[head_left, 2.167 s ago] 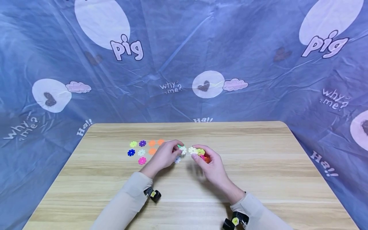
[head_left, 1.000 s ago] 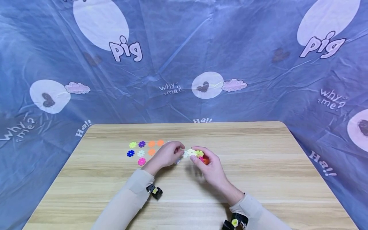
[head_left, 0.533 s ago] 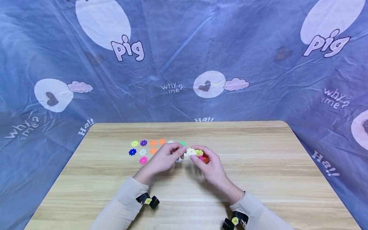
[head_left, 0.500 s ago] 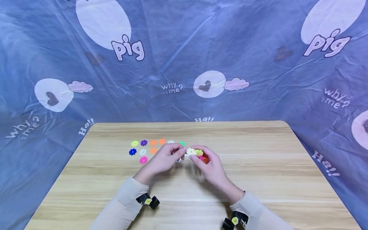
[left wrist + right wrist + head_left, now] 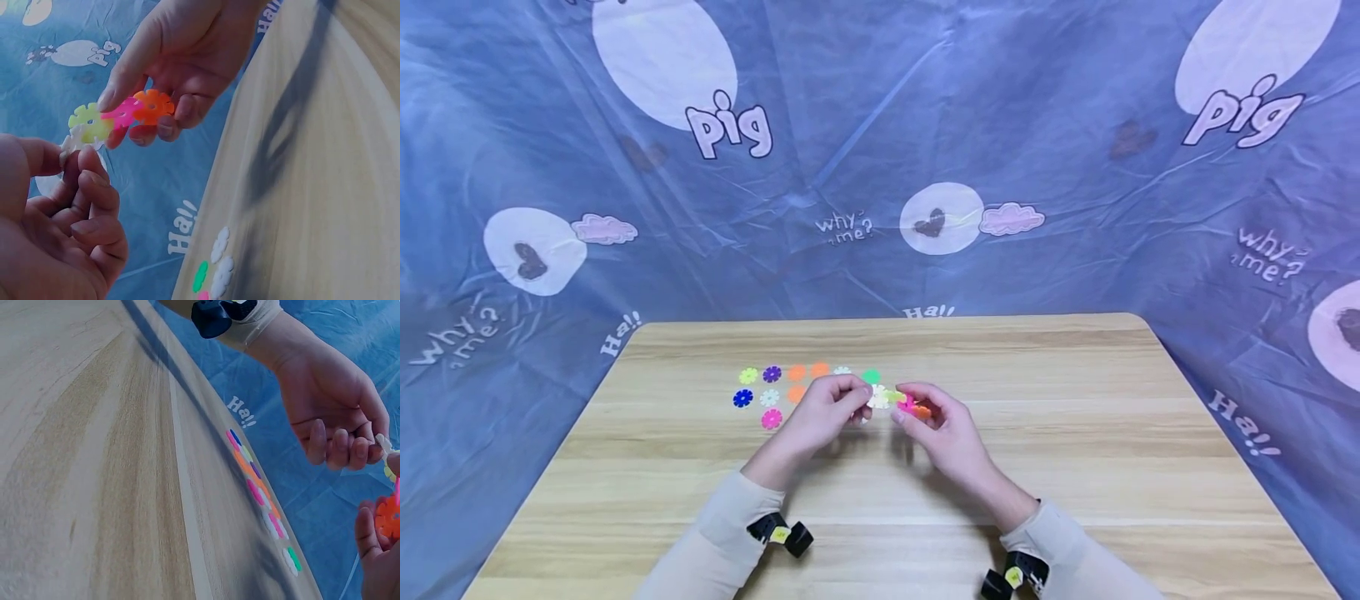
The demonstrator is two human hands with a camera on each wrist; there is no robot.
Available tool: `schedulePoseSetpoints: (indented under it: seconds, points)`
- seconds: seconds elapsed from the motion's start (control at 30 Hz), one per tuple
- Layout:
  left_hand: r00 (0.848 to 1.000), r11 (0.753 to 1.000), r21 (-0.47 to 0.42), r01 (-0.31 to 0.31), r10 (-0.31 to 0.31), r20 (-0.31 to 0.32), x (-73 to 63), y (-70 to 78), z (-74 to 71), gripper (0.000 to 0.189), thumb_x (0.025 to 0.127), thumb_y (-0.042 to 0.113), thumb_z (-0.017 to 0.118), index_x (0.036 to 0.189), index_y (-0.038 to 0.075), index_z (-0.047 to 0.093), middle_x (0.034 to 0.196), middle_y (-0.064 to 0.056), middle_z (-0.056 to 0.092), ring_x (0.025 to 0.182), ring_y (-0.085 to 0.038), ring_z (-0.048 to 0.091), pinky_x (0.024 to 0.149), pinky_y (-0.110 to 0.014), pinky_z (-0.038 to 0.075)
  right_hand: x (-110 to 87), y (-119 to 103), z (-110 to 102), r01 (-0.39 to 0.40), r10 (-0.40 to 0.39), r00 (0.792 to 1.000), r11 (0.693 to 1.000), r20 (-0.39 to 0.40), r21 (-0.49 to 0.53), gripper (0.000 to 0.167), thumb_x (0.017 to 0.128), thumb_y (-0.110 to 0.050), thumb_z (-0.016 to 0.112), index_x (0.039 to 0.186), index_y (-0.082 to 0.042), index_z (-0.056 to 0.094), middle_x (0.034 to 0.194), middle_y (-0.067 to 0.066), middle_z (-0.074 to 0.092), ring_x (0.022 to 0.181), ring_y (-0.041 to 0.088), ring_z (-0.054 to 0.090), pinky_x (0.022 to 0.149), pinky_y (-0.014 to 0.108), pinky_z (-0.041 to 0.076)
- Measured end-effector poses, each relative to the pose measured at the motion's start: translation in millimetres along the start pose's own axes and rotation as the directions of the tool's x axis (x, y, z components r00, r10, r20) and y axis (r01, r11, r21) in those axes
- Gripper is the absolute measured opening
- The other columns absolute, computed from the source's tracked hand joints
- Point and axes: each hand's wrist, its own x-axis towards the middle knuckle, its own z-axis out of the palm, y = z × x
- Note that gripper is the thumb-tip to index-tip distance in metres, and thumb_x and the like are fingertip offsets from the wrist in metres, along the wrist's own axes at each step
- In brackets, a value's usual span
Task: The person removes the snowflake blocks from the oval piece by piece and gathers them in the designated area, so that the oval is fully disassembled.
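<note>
Together my two hands hold a short chain of interlocking plastic flower discs above the table. In the left wrist view the chain runs from a white disc (image 5: 78, 139) through a yellow-green disc (image 5: 90, 122) and a pink disc (image 5: 122, 114) to an orange disc (image 5: 153, 106). My left hand (image 5: 827, 410) pinches the white end between thumb and index finger, its other fingers curled. Thumb and fingers of my right hand (image 5: 953, 427) grip the chain around the pink and orange discs. Whether a second pale disc is hidden in the left fingertips, I cannot tell.
Loose flower discs lie in rows on the wooden table (image 5: 1075, 467), left of and behind my hands. Among them are a dark blue disc (image 5: 742, 398), a purple disc (image 5: 772, 374) and a green disc (image 5: 871, 377). Beyond stands a blue printed cloth (image 5: 850, 275).
My left hand brought a pale disc against the white end of the chain, then took hold of that end. The chain has shifted left and turned, showing more of its pink and orange discs.
</note>
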Motion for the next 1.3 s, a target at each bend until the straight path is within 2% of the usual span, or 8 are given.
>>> schedulePoseSetpoints:
  seconds: [0.17,0.3,0.53,0.63,0.73,0.83,1.1,1.3]
  points:
    - [1.000,1.000,-0.016,-0.011,0.011,-0.023,-3.9,-1.6,7.1,0.026,0.109,0.016,0.064,0.108,-0.009,0.070,0.079,0.000,0.066,0.070,-0.015,0.059,0.065,-0.026,0.054,-0.1,0,0,0.000,-0.001,0.999,1.000,-0.040,-0.023,0.037,0.098,-0.013,0.080,0.134,-0.006,0.073,0.119,0.018,0.074,0.090,0.012,0.067,0.078,0.021,0.058]
    - [0.998,0.992,-0.120,0.034,-0.041,-0.055,-6.1,-2.6,14.3,0.024,0.107,0.018,0.068,0.101,-0.005,0.071,0.072,0.001,0.064,0.059,-0.011,0.054,0.052,-0.020,0.043,0.2,-1,0,0.044,-0.047,0.998,0.998,-0.045,-0.052,0.038,0.096,-0.012,0.082,0.133,-0.005,0.074,0.123,0.017,0.074,0.091,0.011,0.067,0.080,0.022,0.059]
    - [0.990,0.919,-0.384,0.089,-0.123,-0.066,-9.8,1.9,18.1,0.016,0.106,0.010,0.067,0.092,0.003,0.069,0.071,0.002,0.067,0.055,-0.006,0.053,0.049,-0.017,0.041,1.9,-3,-2,0.131,-0.134,0.990,0.988,-0.038,-0.085,0.037,0.095,-0.010,0.082,0.132,-0.007,0.076,0.111,0.014,0.076,0.087,0.009,0.067,0.079,0.022,0.058]
    - [0.986,0.889,-0.447,0.097,-0.147,-0.079,-9.8,3.8,20.0,0.017,0.106,0.007,0.067,0.089,0.007,0.068,0.069,0.002,0.068,0.053,-0.006,0.052,0.047,-0.017,0.039,2.5,-4,-2,0.130,-0.134,0.990,0.988,-0.040,-0.086,0.037,0.095,-0.011,0.083,0.132,-0.007,0.077,0.112,0.013,0.076,0.087,0.009,0.068,0.080,0.022,0.059]
    - [0.981,0.874,-0.476,0.098,-0.165,-0.100,-9.6,4.8,21.3,0.019,0.105,0.005,0.066,0.087,0.010,0.068,0.069,0.002,0.068,0.054,-0.006,0.053,0.045,-0.017,0.037,2.9,-4,-2,0.134,-0.138,0.990,0.987,-0.039,-0.083,0.038,0.095,-0.011,0.083,0.132,-0.007,0.076,0.113,0.013,0.076,0.088,0.009,0.068,0.080,0.022,0.059]
    - [0.978,0.882,-0.462,0.097,-0.171,-0.121,-9.7,5.6,21.6,0.020,0.105,0.004,0.067,0.085,0.010,0.069,0.067,0.003,0.066,0.053,-0.006,0.052,0.044,-0.017,0.035,2.5,-4,-3,0.150,-0.153,0.988,0.985,-0.031,-0.084,0.038,0.095,-0.010,0.082,0.133,-0.007,0.076,0.113,0.013,0.076,0.088,0.009,0.067,0.080,0.022,0.059]
    - [0.982,0.955,-0.286,0.075,-0.121,-0.148,-10.4,9.1,20.1,0.017,0.105,0.007,0.066,0.091,-0.001,0.066,0.065,0.002,0.057,0.053,-0.009,0.044,0.045,-0.019,0.031,1.6,-4,-4,0.191,-0.194,0.981,0.979,-0.025,-0.076,0.038,0.096,-0.007,0.081,0.133,-0.005,0.075,0.111,0.014,0.076,0.086,0.007,0.067,0.078,0.022,0.058]
    - [0.981,0.968,-0.242,0.069,-0.110,-0.158,-10.7,9.7,18.3,0.017,0.107,0.009,0.065,0.101,-0.007,0.066,0.072,0.001,0.059,0.057,-0.009,0.048,0.048,-0.018,0.035,1.7,-6,-4,0.188,-0.191,0.981,0.980,-0.035,-0.070,0.037,0.096,-0.007,0.080,0.132,-0.005,0.075,0.110,0.014,0.075,0.085,0.007,0.067,0.078,0.022,0.058]
